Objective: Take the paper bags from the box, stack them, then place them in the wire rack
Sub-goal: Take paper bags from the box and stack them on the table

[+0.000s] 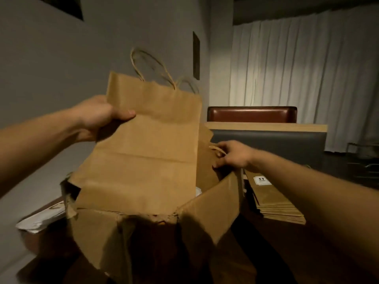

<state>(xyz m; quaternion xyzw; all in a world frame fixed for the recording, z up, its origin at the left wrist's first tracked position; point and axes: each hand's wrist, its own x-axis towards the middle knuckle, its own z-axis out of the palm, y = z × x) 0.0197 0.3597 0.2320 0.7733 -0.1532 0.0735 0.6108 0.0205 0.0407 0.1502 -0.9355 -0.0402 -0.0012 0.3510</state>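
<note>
A torn-open cardboard box (127,232) stands in front of me on a dark table. A flat brown paper bag (147,144) with twisted handles rises out of it, and my left hand (98,117) grips the bag's upper left edge, thumb across the front. My right hand (233,154) reaches to the box's right side and pinches another bag's handle (217,149) just behind the raised box flap. A stack of flat paper bags (274,201) with a small white label lies on the table right of the box.
White packaging (41,218) lies on the table left of the box. A booth seat with a red-brown back (252,113) and a wooden ledge stands behind, with pale curtains beyond. A dark wire frame (363,160) shows at the far right edge.
</note>
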